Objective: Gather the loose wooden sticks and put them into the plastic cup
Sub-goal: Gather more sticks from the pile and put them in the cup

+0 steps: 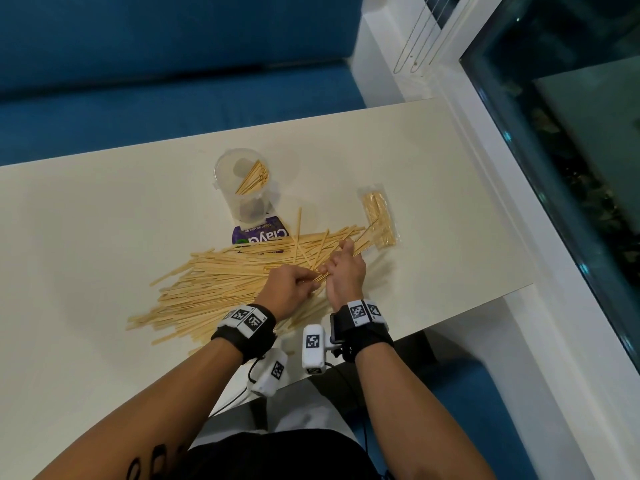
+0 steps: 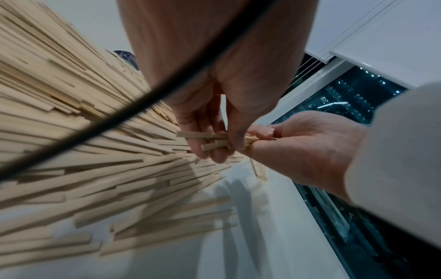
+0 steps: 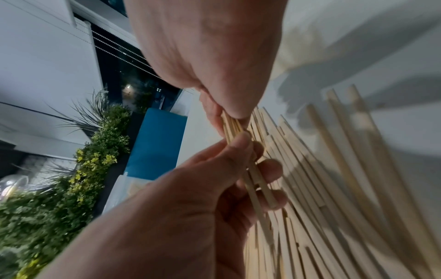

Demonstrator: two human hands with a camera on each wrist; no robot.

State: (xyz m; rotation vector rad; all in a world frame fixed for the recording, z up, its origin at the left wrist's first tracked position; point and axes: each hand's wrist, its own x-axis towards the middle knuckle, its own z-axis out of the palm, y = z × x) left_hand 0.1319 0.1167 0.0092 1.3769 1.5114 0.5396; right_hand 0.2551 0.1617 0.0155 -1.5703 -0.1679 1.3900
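A small bundle of wooden sticks (image 1: 341, 256) is held above the near right part of the table (image 1: 86, 220), over the right end of a large loose pile of sticks (image 1: 221, 282). The bundle's long axis runs from near-left to far-right. Its near end is pinched by the left hand (image 1: 289, 289), fingers curled round it; its middle is clasped by the right hand (image 1: 346, 275), fingers and thumb closed on it. Both grips are thus clamped on the same bundle. The plastic cup (image 1: 244, 188), already holding a few sticks, stands upright on the far side of the pile, beyond and to the left of both hands. The left hand is judged slightly nearer to it. A purple packet (image 1: 259, 233) lies just near of the cup, and a wrapped pack of sticks (image 1: 379, 216) to the right.
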